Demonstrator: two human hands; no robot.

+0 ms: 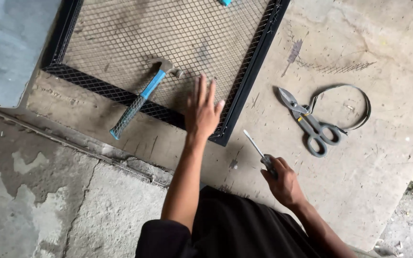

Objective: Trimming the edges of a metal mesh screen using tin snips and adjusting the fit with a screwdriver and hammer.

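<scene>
Here the left hand (pixel 201 110) lies flat and open on the mesh frame (pixel 244 81), hammer (pixel 142 98) just left; right hand (pixel 283 179) grips a screwdriver (pixel 256 148) pointing frameward

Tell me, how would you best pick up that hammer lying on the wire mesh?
Probably by the textured grey grip at the lower end of the hammer. That end juts past the black frame over the bare board, so fingers could wrap it from the near side; the head lies on the mesh.
</scene>
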